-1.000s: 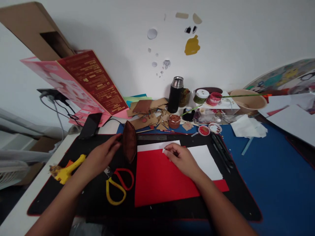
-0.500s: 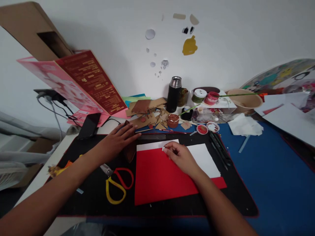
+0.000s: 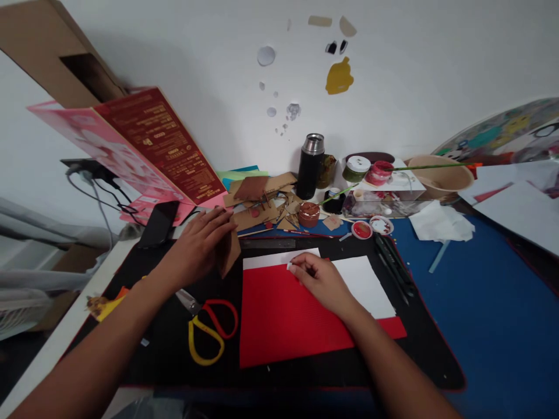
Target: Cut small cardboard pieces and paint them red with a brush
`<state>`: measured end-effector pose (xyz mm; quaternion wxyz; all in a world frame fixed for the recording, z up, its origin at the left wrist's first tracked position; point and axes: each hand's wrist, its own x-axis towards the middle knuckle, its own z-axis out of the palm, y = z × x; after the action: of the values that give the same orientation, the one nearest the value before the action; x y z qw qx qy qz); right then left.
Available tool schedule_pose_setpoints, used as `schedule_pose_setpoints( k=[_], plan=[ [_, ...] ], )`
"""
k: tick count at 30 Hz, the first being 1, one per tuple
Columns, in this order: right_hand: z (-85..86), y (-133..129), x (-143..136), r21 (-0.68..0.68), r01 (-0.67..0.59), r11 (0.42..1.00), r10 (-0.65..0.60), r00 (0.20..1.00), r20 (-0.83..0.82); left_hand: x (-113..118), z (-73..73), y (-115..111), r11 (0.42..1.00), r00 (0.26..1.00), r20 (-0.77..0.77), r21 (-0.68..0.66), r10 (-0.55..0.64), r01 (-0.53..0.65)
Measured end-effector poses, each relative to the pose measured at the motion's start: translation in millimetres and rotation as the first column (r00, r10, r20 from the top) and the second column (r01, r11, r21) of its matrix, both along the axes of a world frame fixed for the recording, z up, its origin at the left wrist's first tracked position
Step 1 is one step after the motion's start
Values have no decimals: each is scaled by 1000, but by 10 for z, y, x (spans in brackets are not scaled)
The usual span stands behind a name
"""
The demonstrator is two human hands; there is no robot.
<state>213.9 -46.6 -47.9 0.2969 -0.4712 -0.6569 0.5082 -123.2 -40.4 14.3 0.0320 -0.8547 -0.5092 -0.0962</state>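
Note:
My left hand point(image 3: 196, 247) has its fingers over the upper edge of a brown cardboard piece point(image 3: 229, 251), holding it tilted up from the black mat point(image 3: 161, 349). Much of that piece is hidden behind the hand. Between thumb and fingertips, my right hand point(image 3: 321, 282) pinches a small white scrap point(image 3: 289, 266). It rests over a red corrugated sheet point(image 3: 279, 317), which overlaps white paper point(image 3: 362, 285). Scissors point(image 3: 208, 331) with one red and one yellow handle lie left of the red sheet, nearer to me than the cardboard piece.
Behind the mat are cardboard scraps point(image 3: 257, 212), an open brown paint jar point(image 3: 309, 215) and a black flask point(image 3: 311, 166). Pens point(image 3: 393, 265) lie on the right, near paint lids point(image 3: 361, 230) and a crumpled tissue point(image 3: 441, 222). A phone point(image 3: 159, 224) lies at left.
My left hand has drawn slightly left and lifted the cardboard piece from lying lower to a more upright tilt. The right hand stays pinched over the red sheet. The view has shifted slightly.

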Motion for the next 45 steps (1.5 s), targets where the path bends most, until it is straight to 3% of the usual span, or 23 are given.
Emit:
schedule_pose_setpoints(
  k=[7,15,21,30,39,45],
  plan=[
    [40,60,-106,-80,34,996,-43,993,-113,377,-142,41,988,998,-49,152,31,-23],
    [290,287,-285,-61,-10,998,-5,974,-225,595,-185,36,961,992,-63,260,111,-91],
    [161,352,-449,-112,163,980,-192,920,-342,616,-261,-5,940,980,-35,293,196,-178],
    [42,299,-327,-88,117,989,-134,967,-219,590,-273,-95,943,976,43,252,214,-218],
    [23,261,-350,-89,26,996,-45,975,-217,569,-304,-102,919,973,31,324,228,-226],
    [46,203,-374,-58,-51,997,39,980,-193,565,-326,-107,932,986,68,322,151,-165]
  ],
)
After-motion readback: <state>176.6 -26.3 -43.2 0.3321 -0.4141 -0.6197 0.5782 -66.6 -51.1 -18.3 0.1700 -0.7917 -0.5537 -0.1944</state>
